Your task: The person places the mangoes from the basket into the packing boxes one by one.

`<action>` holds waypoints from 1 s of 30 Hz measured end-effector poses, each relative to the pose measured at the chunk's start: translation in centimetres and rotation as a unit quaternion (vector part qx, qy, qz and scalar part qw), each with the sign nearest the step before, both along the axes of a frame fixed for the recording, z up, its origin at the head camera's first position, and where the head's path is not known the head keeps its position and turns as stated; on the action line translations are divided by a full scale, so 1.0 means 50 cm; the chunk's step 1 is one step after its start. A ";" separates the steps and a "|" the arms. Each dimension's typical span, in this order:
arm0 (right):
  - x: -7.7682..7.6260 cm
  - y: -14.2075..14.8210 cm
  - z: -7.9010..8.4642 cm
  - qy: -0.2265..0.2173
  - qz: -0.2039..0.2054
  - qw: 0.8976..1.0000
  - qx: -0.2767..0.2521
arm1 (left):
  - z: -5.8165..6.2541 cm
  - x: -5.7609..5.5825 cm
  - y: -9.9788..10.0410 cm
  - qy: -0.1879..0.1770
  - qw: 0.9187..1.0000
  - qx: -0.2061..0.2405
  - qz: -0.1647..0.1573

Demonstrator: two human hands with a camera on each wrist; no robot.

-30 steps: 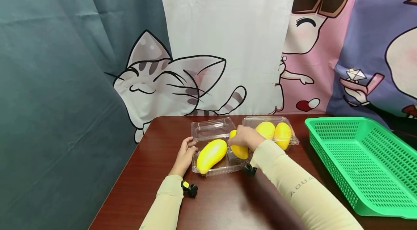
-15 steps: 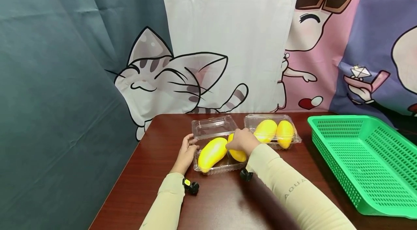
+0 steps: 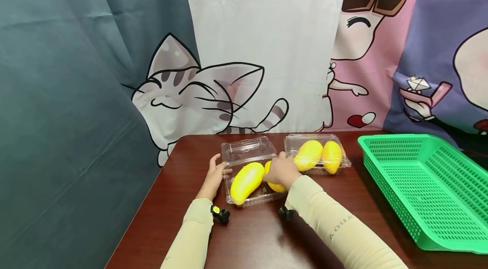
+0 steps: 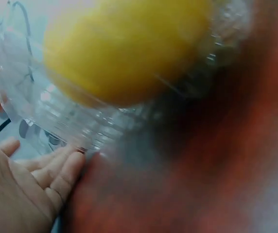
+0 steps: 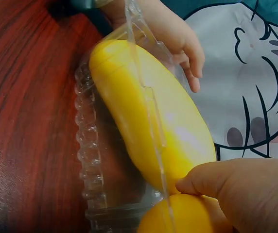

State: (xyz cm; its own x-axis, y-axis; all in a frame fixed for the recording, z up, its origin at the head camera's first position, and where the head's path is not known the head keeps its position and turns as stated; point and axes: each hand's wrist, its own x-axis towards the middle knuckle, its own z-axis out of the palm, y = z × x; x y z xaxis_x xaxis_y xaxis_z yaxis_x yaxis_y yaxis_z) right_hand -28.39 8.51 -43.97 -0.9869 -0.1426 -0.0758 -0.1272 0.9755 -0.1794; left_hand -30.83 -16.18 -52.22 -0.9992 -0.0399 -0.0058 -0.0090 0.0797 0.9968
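Note:
A clear plastic clamshell box (image 3: pixel 263 199) lies on the table with its lid (image 3: pixel 248 150) folded back. On its left side rests a long yellow mango (image 3: pixel 247 182). My right hand (image 3: pixel 283 170) grips a smaller mango (image 5: pixel 182 217) inside the box, right against the long one; the hand covers much of it in the head view. At the box's left wall is my left hand (image 3: pixel 213 178), fingers loosely extended and fingertips at the plastic. In the left wrist view that hand (image 4: pixel 27 189) appears beneath the box's edge, palm showing.
Behind and to the right, a second clear box (image 3: pixel 339 137) holds two yellow mangoes (image 3: pixel 309 155) under its lid. A green plastic basket (image 3: pixel 389 209) stands at the right of the dark red table (image 3: pixel 244 239). A printed curtain (image 3: pixel 267 27) hangs behind.
My right hand has moved left and lowered the smaller mango into the box beside the long one. The left hand stays at the box's left side, its fingers slightly more spread.

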 end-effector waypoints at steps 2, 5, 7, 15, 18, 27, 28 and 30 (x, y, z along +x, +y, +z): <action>0.004 -0.001 -0.003 0.011 0.002 1.000 -0.011 | 0.001 -0.012 -0.002 -0.016 1.000 0.001 0.009; 0.010 0.001 -0.011 0.032 0.004 0.999 -0.044 | 0.004 -0.027 -0.007 -0.036 0.999 0.003 0.014; 0.013 0.005 -0.020 0.049 0.002 0.996 -0.081 | 0.007 -0.036 -0.012 -0.045 0.999 0.005 0.013; 0.000 0.037 -0.031 0.103 -0.051 0.950 -0.289 | 0.040 -0.060 -0.024 0.008 0.999 0.040 -0.025; -0.009 0.046 -0.020 0.106 -0.067 0.926 -0.356 | 0.059 -0.053 -0.030 0.026 0.997 0.049 -0.061; -0.028 0.052 0.024 0.094 -0.076 0.876 -0.466 | 0.105 -0.033 -0.048 0.066 0.982 0.060 -0.166; -0.030 0.050 0.027 0.091 -0.073 0.873 -0.474 | 0.110 -0.030 -0.050 0.074 0.981 0.062 -0.170; -0.033 0.049 0.032 0.087 -0.071 0.870 -0.480 | 0.118 -0.023 -0.051 0.089 0.978 0.066 -0.178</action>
State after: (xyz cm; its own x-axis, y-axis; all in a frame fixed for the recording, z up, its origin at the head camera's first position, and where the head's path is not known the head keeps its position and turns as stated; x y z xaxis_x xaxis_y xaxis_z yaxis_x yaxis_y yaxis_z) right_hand -30.06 10.94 -42.38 -0.9844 0.0667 0.1629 -0.1240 0.3938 -0.9108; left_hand -31.99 -18.73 -46.30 -0.9353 0.3003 0.1869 0.1698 -0.0824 0.9820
